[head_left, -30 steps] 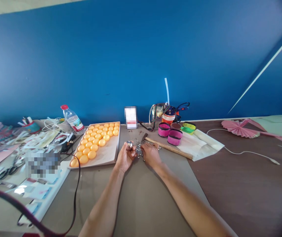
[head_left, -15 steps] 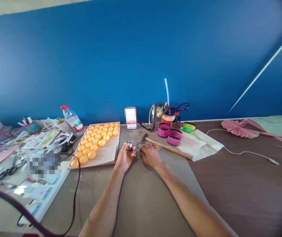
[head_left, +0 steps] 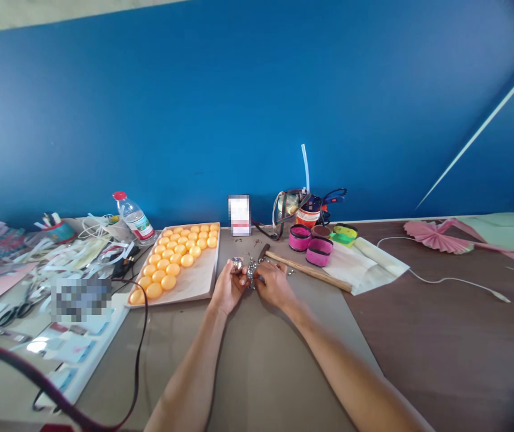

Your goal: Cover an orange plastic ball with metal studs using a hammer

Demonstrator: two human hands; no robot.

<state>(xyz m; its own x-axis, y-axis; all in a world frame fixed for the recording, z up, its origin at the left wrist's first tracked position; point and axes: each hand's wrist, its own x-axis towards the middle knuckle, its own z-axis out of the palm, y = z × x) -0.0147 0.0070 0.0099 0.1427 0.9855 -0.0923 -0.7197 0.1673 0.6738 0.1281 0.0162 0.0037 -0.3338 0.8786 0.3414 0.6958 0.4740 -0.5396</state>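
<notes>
My left hand [head_left: 228,286] rests on the grey table sheet and pinches a small shiny silver ball [head_left: 237,263] between thumb and fingers. My right hand [head_left: 274,282] lies just right of it, fingers curled onto a little heap of small silver metal pieces [head_left: 252,270] between the two hands. What exactly the right fingers grip is too small to make out. A wooden-handled hammer [head_left: 306,269] lies right behind the right hand.
A tray [head_left: 194,282] with several orange balls sits left of my hands. A water bottle [head_left: 133,220], pink tape rolls [head_left: 318,251], a cup of tools [head_left: 307,211], scissors [head_left: 14,312], a black cable [head_left: 138,342] and a white cable [head_left: 445,277] surround them.
My right hand has slid slightly left, closer to the pile and to my left hand. The left hand holds still with the silver ball.
</notes>
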